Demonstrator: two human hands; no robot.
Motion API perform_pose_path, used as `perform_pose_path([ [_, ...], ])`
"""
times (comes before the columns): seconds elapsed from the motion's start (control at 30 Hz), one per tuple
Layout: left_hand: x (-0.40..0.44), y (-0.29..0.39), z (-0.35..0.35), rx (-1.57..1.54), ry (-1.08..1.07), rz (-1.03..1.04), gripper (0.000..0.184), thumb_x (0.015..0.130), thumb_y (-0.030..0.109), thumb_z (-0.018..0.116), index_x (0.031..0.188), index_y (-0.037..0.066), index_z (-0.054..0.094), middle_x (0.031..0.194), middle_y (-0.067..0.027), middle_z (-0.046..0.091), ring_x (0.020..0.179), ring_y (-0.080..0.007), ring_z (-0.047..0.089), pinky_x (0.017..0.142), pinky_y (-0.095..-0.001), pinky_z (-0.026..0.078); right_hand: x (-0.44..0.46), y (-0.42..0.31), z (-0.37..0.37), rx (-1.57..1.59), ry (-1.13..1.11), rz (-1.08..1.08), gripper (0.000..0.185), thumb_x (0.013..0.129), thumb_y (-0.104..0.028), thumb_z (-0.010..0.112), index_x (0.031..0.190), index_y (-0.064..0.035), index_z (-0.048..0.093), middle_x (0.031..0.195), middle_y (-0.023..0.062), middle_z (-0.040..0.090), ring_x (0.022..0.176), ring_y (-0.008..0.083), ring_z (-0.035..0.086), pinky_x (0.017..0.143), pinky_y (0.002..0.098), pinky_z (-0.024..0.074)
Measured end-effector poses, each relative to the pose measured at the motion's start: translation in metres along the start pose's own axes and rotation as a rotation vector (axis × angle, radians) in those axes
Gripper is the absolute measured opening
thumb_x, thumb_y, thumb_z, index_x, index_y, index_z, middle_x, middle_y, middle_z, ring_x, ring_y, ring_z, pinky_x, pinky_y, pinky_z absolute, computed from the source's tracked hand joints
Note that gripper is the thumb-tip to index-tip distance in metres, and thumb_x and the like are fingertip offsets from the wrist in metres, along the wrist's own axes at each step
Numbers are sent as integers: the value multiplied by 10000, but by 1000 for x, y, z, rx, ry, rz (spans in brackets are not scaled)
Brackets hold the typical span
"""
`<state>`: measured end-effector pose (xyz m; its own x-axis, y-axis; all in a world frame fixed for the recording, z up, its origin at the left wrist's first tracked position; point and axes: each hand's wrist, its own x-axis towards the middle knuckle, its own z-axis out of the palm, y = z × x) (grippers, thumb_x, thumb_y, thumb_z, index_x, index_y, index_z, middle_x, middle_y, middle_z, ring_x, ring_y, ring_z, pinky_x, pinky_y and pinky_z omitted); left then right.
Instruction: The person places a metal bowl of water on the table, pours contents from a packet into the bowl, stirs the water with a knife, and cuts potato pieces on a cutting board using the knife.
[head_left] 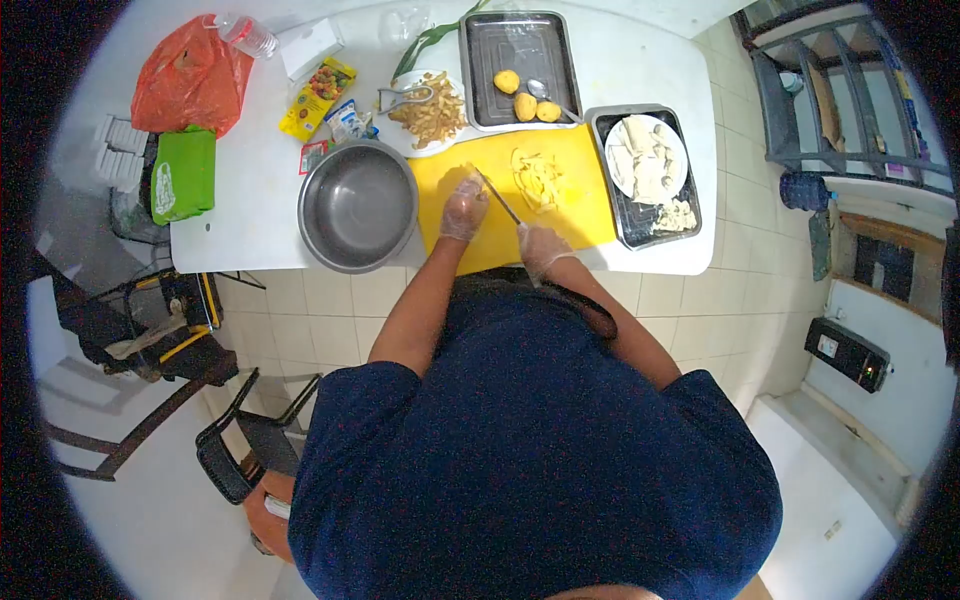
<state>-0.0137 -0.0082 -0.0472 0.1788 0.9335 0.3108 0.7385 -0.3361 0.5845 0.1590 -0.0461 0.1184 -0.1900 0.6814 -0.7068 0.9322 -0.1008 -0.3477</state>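
On the yellow cutting board (585,215), my right hand (545,250) in a clear plastic glove grips a knife (500,198) by its handle. The blade points up and left, its tip near the fingers of my left hand (464,210). That hand, also gloved, is closed and pressed down on what looks like a piece of potato, mostly covered by the fingers. A heap of cut potato strips (540,182) lies to the right of the blade. Whole peeled potatoes (525,106) rest with a spoon (560,104) in the dark metal tray (520,62) beyond the board.
Left of the board stands a grey metal bowl (358,205). A plate of peelings (432,118) with a peeler (408,97) is behind it. At right, a black tray (625,225) holds a plate of pale food pieces (645,165). Packets (318,98) and an orange bag (195,80) sit farther left.
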Motion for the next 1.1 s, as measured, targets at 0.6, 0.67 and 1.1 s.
perform_pose_path([
  [0.6,-33,18,-11,-15,-131,-297,149,768,125,603,865,13,580,871,-169,600,850,-318,586,770,-393,474,8,25,32,180,42,87,466,944,-419,299,1018,-17,522,927,274,602,884,456,582,788,535,448],
  [0.67,-17,26,-25,-61,-108,-241,251,753,167,630,938,3,590,956,-188,607,915,-331,580,822,-400,463,-18,3,-11,157,107,31,484,950,-420,283,1003,-2,520,908,288,604,874,461,582,789,533,447],
  [1.1,32,50,25,-148,-348,-65,416,688,188,664,1052,-1,594,1085,-221,591,1009,-360,556,908,-395,432,-19,42,-6,290,226,166,480,962,-392,283,996,40,489,913,316,588,907,462,564,818,520,428],
])
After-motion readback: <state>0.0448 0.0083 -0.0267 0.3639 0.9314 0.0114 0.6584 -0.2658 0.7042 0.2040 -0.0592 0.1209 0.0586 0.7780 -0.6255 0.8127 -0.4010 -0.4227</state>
